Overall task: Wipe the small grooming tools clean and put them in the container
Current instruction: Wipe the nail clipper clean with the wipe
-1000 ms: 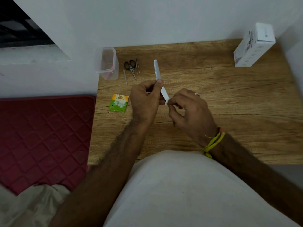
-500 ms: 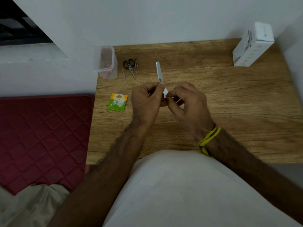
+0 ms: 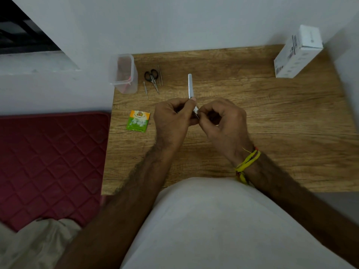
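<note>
My left hand (image 3: 172, 119) grips a long white nail file (image 3: 190, 86) near its lower end, the file pointing away from me above the wooden table (image 3: 272, 117). My right hand (image 3: 223, 121) pinches a small white wipe (image 3: 197, 111) against the file's lower tip. At the table's far left stands a clear plastic container (image 3: 124, 74) with something pink inside. Beside it lie black-handled scissors (image 3: 152, 77), thin tweezers (image 3: 159, 75) and a small metal pick (image 3: 145, 89).
A green and orange wipe sachet (image 3: 138, 121) lies left of my left hand. A white cardboard box (image 3: 298, 52) stands at the far right corner. A red quilted mat (image 3: 48, 162) lies left of the table. White walls close the back and right.
The file has turned more upright and edge-on. My right hand has slid along the file toward my left hand, and both hands sit closer together.
</note>
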A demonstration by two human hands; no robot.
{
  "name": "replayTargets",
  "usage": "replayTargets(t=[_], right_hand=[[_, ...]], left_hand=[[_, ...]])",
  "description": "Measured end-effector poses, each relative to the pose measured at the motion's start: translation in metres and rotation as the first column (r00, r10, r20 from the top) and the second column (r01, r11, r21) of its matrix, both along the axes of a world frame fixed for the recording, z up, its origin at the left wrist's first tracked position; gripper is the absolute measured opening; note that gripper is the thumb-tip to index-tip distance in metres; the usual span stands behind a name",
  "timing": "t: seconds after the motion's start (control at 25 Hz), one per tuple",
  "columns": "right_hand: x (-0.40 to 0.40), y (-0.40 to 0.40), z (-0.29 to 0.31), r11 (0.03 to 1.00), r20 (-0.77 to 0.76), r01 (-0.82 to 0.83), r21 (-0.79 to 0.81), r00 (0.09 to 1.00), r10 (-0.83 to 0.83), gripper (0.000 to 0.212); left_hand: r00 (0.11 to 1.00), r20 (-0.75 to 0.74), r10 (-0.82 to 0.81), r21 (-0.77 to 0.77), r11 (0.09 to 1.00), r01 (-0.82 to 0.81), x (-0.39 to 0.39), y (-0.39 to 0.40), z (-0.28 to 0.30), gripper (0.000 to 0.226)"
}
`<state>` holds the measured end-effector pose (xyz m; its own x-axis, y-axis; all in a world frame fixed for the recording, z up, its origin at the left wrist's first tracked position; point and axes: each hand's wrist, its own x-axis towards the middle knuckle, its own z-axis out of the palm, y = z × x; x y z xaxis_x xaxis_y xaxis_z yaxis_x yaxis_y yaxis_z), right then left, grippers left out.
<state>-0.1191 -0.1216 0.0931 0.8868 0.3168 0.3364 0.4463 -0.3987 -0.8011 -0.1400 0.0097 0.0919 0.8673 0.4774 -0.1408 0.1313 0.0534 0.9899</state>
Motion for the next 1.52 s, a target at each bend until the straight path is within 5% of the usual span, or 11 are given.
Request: replayTargets(t=[0.28,0.52,0.84,1.04,1.32,1.52], right_hand=[[0.005,-0.008,0.012,0.913,-0.590,0.253,0.320,0.807,-0.017,0.008],[0.002,-0.001,0.013,0.951,-0.503,0.222,0.217,0.860,-0.086,0.008],[-0.013,0.000,0.011,0.990,-0.161,0.093,0.106,0.984,-0.076,0.003],[0.001,0.005,0.015,0.940,-0.387,0.260,0.219,0.908,-0.161,0.007],[-0.001,0.004,0.013,0.953,-0.381,0.262,0.152,0.905,-0.188,0.008],[-0.008,-0.002,0.014,0.988,-0.323,0.137,0.070,0.940,-0.107,0.006]], left_hand=[[0.997,0.006,-0.077,-0.265,0.961,0.076,-0.004,0.008,-0.011,0.017],[0.996,0.092,-0.011,-0.379,0.924,0.045,-0.001,-0.007,-0.009,0.017],[0.988,0.152,0.038,-0.401,0.916,0.027,-0.002,-0.009,-0.013,0.016],[0.977,0.214,0.019,-0.206,0.978,0.026,-0.001,-0.012,-0.015,0.015],[0.969,0.247,0.019,0.129,0.990,-0.052,-0.002,-0.011,-0.020,0.017],[0.965,0.252,0.072,0.173,0.978,-0.118,0.002,-0.008,-0.022,0.018]])
